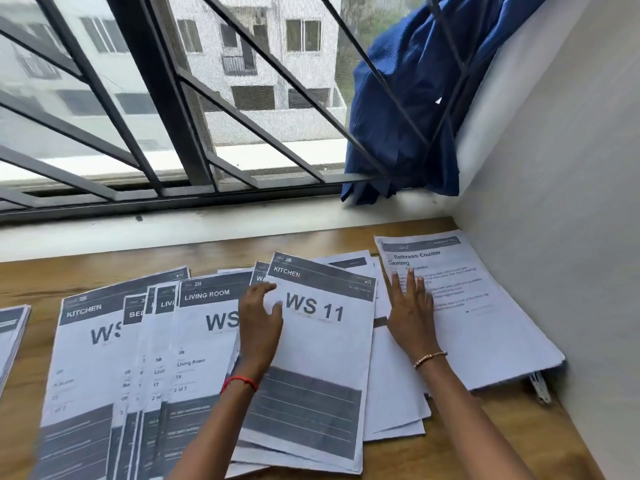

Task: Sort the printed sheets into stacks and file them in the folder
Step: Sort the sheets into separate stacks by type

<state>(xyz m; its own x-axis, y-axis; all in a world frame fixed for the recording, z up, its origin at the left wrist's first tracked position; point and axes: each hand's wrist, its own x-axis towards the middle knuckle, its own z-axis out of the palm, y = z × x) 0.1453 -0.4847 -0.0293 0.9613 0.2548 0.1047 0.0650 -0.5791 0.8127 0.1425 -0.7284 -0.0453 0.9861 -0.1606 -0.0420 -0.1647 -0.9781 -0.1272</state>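
Printed sheets lie fanned across the wooden table [214, 251]. A sheet headed KITCHEN, WS 11 [322, 344] tops the middle pile. My left hand [259, 323] rests on its left edge, fingers curled over the paper, thumb beside the "WS". My right hand [410, 306] lies flat with straight fingers on the right stack, whose top sheet reads Bathroom Counter Cleaning [460, 299]. To the left overlap a LIVING ROOM sheet [201, 334], several partly hidden sheets and another KITCHEN sheet [86, 362]. A white folder clip [540, 386] pokes out under the right stack.
Another stack of sheets [12, 334] sits at the far left edge. A barred window [166, 109] runs behind the table above a white sill. A blue cloth [408, 109] hangs at the window's right end. A white wall [571, 202] closes the right side.
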